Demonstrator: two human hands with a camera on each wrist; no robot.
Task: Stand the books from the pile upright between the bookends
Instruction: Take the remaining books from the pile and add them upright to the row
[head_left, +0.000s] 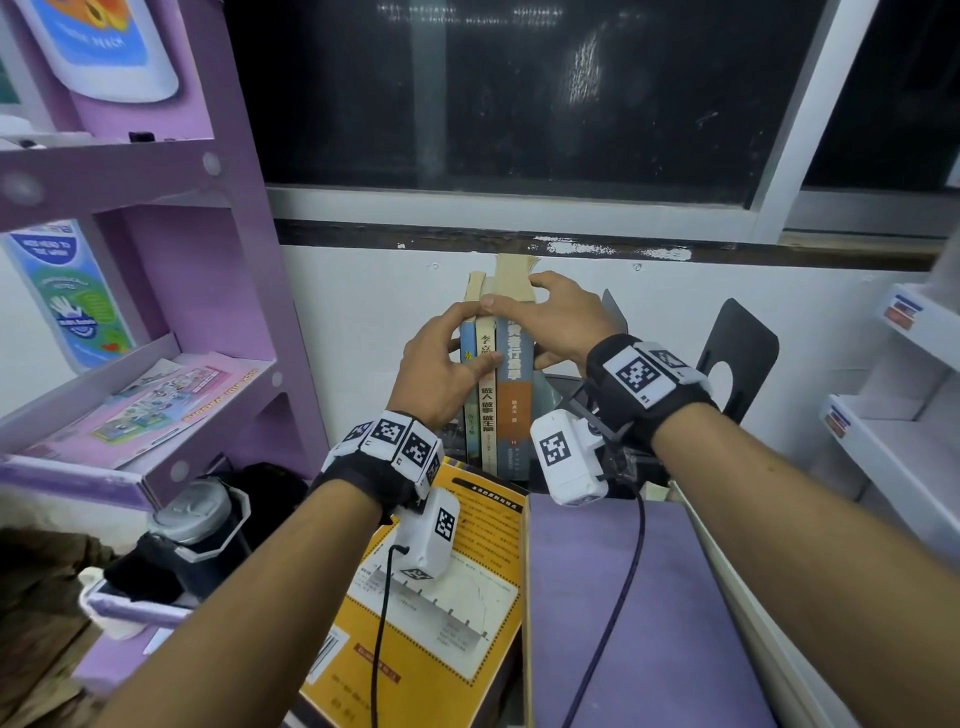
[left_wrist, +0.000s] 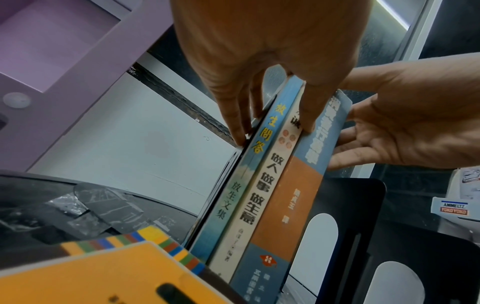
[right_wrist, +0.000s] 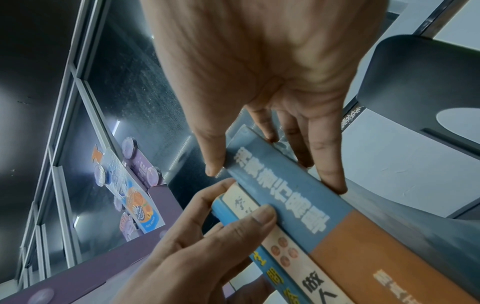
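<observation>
Three books stand upright with their spines toward me: a thin blue book (head_left: 470, 415), a cream-spined book (head_left: 487, 410) and a thicker blue-and-orange book (head_left: 514, 395). My left hand (head_left: 470, 338) pinches the thin blue and cream books together, thumb on the cream spine (left_wrist: 259, 195) and fingers down the left side. My right hand (head_left: 514, 322) pinches the top of the blue-and-orange book (right_wrist: 285, 195), thumb on its left and fingers on its right face. One black bookend (head_left: 737, 358) stands apart at the right. A yellow book (head_left: 441, 597) lies flat below my left wrist.
A purple shelf unit (head_left: 156, 364) stands close on the left, white shelves (head_left: 893, 441) on the right. Behind the books are a white wall and a dark window. A purple surface (head_left: 623, 597) lies in front. A lidded bottle (head_left: 197, 519) sits at lower left.
</observation>
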